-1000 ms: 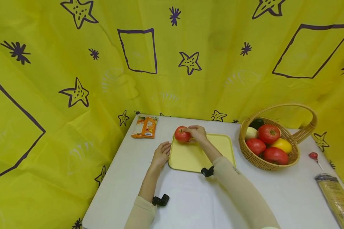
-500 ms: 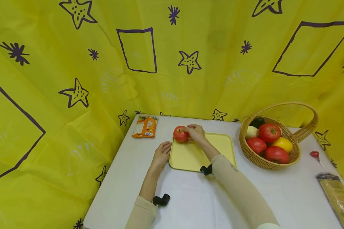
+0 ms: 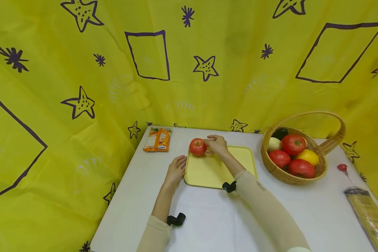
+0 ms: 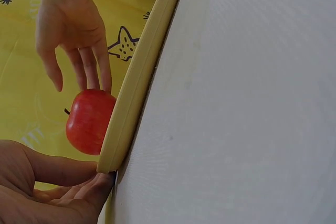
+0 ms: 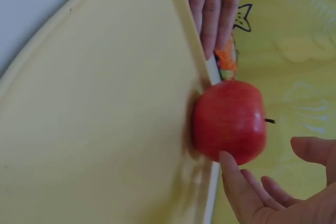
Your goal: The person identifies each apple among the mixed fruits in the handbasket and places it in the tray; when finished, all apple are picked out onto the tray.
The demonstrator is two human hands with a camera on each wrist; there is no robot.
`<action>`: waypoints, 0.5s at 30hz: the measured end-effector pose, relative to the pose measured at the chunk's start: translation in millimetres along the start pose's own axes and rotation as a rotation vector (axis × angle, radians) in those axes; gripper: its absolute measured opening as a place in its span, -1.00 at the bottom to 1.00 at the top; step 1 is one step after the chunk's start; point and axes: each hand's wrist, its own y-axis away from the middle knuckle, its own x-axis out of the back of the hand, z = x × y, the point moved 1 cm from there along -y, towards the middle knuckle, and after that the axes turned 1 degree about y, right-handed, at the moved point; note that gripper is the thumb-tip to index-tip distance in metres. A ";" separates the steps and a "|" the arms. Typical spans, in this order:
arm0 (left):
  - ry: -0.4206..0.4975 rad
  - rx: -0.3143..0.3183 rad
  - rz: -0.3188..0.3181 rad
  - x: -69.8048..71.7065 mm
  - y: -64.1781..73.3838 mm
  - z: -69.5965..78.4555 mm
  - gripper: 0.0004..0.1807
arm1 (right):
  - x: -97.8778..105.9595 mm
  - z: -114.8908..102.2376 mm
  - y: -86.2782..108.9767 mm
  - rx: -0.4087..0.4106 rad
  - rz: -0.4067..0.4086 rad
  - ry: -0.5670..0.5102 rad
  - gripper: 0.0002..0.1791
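A red apple (image 3: 197, 147) with a short dark stem sits upright in the far left corner of a pale yellow tray (image 3: 208, 174). My right hand (image 3: 217, 144) is just right of the apple. Its thumb stands apart from the fruit in the right wrist view, and the index fingertip (image 5: 227, 157) appears to touch or nearly touch the apple's side. At the tray's left edge, my left hand (image 3: 175, 169) pinches the rim, thumb on top (image 4: 79, 170) and fingers underneath.
A wicker basket (image 3: 283, 175) of fruit and vegetables stands right of the tray. An orange snack packet (image 3: 158, 140) lies at the back left. On the right are a red lollipop (image 3: 342, 167) and a long clear-wrapped package (image 3: 366, 213). A yellow curtain (image 3: 176, 94) hangs behind the table.
The right thumb and fingers have come away from the apple, drawing slightly right. The apple stays in the tray's corner, and the left hand keeps its place on the rim.
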 end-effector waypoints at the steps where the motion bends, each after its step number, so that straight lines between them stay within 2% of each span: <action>1: -0.002 -0.001 0.005 0.2 0.0 0.2 -0.05 | 1.9 -1.3 1.7 0.008 -0.005 -0.003 -0.37; 8: 0.010 -0.013 0.004 0.8 1.3 3.2 -0.06 | 17.2 -19.2 20.9 0.087 -0.043 -0.056 -0.48; 15: 0.002 0.001 -0.001 -0.9 0.8 1.6 -0.06 | 42.5 -32.1 44.8 0.144 -0.067 -0.076 -0.52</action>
